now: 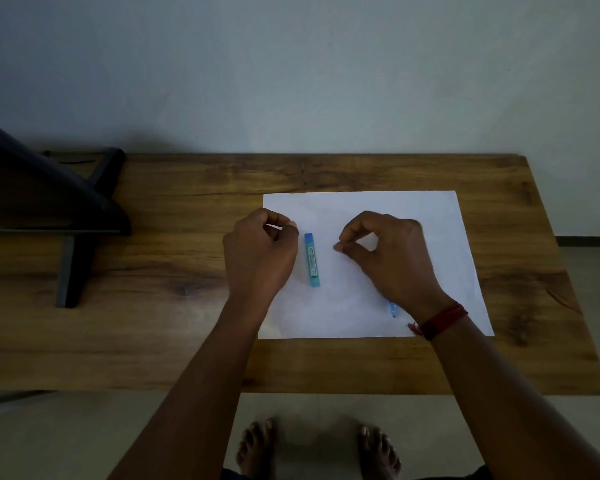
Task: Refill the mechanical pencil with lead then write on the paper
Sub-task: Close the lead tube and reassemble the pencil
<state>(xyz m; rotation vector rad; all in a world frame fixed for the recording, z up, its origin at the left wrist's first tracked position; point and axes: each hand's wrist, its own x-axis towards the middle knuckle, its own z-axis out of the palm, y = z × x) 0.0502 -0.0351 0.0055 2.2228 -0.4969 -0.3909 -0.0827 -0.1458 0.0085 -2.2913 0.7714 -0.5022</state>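
A white sheet of paper (413, 216) lies on the wooden table (174, 209). On the sheet lies a blue lead case (312, 261), lengthwise, its cap end pointing away from me. My left hand (257, 251) hovers just left of the case's far end with fingers curled, thumb and forefinger close together, apart from the case. My right hand (388, 254) is to the right of the case, thumb and forefinger pinched together low over the paper on what looks like a very thin lead. Only the blue tip of the mechanical pencil (392, 309) shows from under my right wrist.
A dark chair or frame (66, 209) overlaps the table's left end. A grey wall rises behind the table. My bare feet (319, 452) stand on the floor below the near edge. A red thread band (444, 320) circles my right wrist.
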